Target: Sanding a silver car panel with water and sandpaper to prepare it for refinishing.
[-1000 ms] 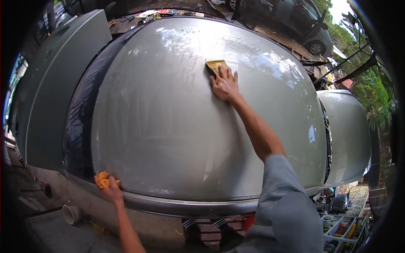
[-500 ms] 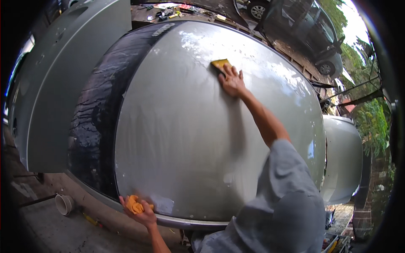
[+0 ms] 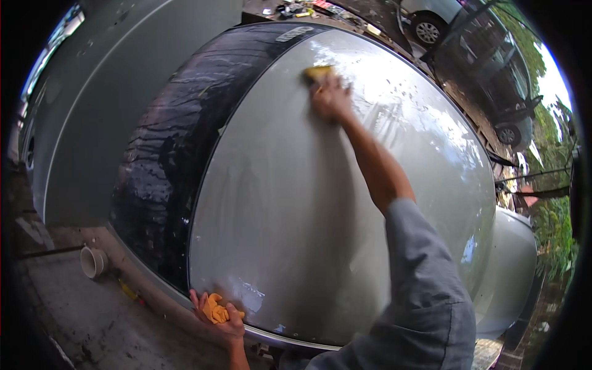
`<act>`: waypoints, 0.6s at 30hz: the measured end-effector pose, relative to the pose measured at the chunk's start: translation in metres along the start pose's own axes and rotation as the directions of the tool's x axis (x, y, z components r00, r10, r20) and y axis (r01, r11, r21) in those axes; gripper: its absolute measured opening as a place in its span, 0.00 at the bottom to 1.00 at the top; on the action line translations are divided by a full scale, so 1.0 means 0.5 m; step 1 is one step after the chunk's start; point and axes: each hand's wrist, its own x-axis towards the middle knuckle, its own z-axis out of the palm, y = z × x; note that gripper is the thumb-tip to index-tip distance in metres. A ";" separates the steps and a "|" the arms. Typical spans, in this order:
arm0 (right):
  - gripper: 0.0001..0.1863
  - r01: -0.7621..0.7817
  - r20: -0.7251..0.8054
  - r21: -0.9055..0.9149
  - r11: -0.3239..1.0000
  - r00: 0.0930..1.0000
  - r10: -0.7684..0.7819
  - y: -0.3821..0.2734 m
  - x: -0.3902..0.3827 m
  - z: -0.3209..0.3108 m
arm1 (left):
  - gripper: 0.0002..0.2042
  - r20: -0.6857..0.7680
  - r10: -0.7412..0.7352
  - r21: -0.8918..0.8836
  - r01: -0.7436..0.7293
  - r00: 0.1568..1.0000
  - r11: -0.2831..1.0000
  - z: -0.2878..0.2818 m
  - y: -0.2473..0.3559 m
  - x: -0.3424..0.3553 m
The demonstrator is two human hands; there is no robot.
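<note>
A large silver-grey car roof (image 3: 277, 203) fills the middle of the view, its surface wet and streaked. Over its far part, my right hand (image 3: 333, 98) presses a yellow pad (image 3: 318, 73) flat to the metal; both are smeared by motion, and the pad's underside is hidden. My left hand (image 3: 229, 325) rests at the near left corner of the roof, closed round a crumpled orange cloth (image 3: 217, 310). Beside the roof's left edge runs a wet, dark window (image 3: 154, 166).
A large grey body panel (image 3: 92, 123) stands on the left. Below it, a white bucket (image 3: 93, 263) lies near a yellow tool (image 3: 128, 290) on the floor. Clutter (image 3: 302, 10) lies beyond the roof, and other vehicles, one a dark car (image 3: 487, 68), stand at the far right.
My right hand has slid the yellow pad a little farther away across the roof, and the arm reaches out longer. My left hand keeps its hold on the cloth. The whole view has shifted.
</note>
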 end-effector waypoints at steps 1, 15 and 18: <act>0.27 0.130 -0.337 -0.067 0.989 0.930 -0.145 -0.023 -0.005 -0.012 | 0.28 -0.013 -0.013 0.012 0.013 1.000 1.000 -0.006 0.004 -0.005; 0.30 0.343 0.125 -0.155 0.926 0.937 -0.326 -0.211 0.015 -0.033 | 0.29 0.013 -0.048 0.041 0.048 0.999 0.998 -0.017 0.020 0.006; 0.32 0.485 0.187 -0.088 0.870 0.866 -0.464 -0.233 0.004 -0.048 | 0.28 0.005 -0.061 0.028 0.060 0.998 0.998 -0.023 0.021 0.009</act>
